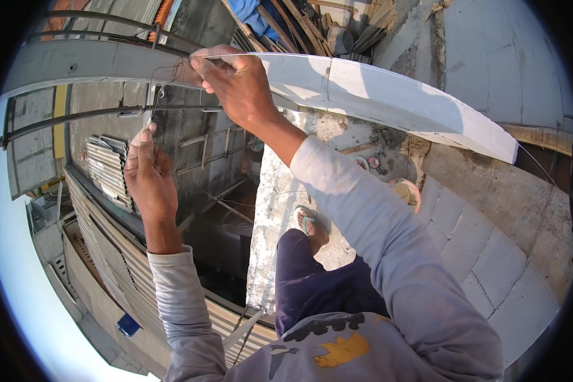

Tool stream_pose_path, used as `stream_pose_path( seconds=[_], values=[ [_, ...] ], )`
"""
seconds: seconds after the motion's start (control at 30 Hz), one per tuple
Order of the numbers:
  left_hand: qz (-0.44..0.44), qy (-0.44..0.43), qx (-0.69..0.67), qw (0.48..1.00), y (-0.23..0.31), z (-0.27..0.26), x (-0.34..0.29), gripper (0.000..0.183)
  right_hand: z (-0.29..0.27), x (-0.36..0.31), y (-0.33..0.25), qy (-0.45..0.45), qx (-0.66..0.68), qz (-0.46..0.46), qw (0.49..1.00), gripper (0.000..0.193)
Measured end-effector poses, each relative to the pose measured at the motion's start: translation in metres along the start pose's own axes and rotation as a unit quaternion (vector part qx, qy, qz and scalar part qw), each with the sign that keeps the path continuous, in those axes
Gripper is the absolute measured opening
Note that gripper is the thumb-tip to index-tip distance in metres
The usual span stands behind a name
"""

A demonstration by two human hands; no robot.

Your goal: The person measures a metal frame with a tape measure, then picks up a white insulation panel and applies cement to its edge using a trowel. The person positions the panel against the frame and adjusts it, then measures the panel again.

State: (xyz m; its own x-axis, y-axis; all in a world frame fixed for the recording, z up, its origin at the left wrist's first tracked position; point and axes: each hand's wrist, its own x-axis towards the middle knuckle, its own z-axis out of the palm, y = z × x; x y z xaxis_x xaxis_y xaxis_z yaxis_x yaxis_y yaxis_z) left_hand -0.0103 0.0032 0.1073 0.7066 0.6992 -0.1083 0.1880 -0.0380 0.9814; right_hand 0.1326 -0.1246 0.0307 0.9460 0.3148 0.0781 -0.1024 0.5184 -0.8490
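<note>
My left hand [148, 169] is raised at the left, with thumb and fingertips pinched on a thin string [151, 102]. Higher up, my right hand [239, 86] is closed in a pinch, its fingertips at the near end of a row of pale blocks [395, 89]. Loose dark loops of the string hang between the two hands. A fine pale line seems to run from my right fingertips along the blocks' top edge; whether it is the same string I cannot tell. Another length of line [538, 165] trails off the row's far right end.
Dark metal rails [63, 121] cross behind my left hand, with a drop to lower roofs beyond. My sandalled foot [304, 221] stands on a narrow, splattered ledge [267, 254]. Stacked blocks [484, 254] and a bucket [405, 193] are at the right; scrap timber [299, 28] lies at the top.
</note>
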Motion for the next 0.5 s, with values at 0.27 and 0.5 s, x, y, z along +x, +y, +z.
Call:
stream_pose_path(
  seconds=[0.27, 0.5],
  values=[
    [0.033, -0.09, -0.042, 0.995, -0.019, -0.008, 0.009, 0.029, -0.079, -0.082, 0.06, -0.03, -0.138, 0.049, 0.989, 0.031],
    [0.157, -0.157, 0.043, 0.974, -0.051, -0.031, 0.022, 0.035, -0.276, -0.172, 0.287, -0.306, -0.571, 0.204, 0.734, 0.03]
  ],
)
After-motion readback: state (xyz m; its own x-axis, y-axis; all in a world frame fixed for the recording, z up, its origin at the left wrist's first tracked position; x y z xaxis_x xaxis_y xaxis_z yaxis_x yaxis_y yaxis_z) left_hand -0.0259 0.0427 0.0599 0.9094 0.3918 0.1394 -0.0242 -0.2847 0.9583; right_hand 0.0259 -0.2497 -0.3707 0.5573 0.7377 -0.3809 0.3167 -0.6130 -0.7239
